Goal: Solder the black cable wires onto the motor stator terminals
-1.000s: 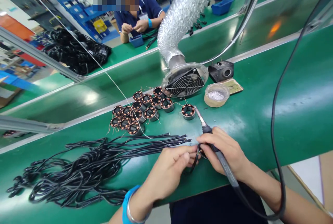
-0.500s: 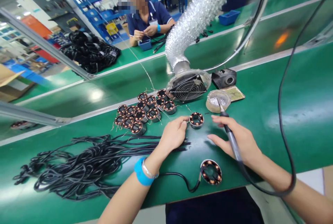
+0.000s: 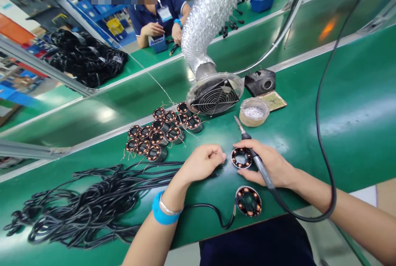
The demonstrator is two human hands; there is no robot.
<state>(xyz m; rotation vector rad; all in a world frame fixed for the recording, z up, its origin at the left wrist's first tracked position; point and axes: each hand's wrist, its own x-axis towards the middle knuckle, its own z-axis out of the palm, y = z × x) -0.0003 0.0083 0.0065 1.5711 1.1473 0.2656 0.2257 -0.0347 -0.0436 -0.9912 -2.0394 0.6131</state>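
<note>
My right hand [image 3: 274, 165] holds a soldering iron [image 3: 262, 172], tip pointing up and left. The same hand's thumb and fingers grip the rim of a motor stator [image 3: 234, 160] with copper windings. My left hand [image 3: 204, 163] is closed in a pinch just left of that stator; whatever lies between its fingertips is hidden. Nearer the bench edge lies another stator [image 3: 258, 207], joined to a black cable [image 3: 213, 208] that passes behind my left wrist. Cut ends of several black cables [image 3: 163, 168] reach under my left hand.
Several stators [image 3: 157, 137] with loose wire ends stand in a group at left. Behind are a fume extractor [image 3: 215, 97], a tub of silvery material [image 3: 254, 112], and an iron holder [image 3: 260, 82]. Coiled cables [image 3: 89, 204] cover the left bench. A co-worker [image 3: 163, 10] sits opposite.
The iron's tip has come out of the tub. My right hand has moved left and taken hold of the stator, which has shifted nearer me. My left hand stays pinched.
</note>
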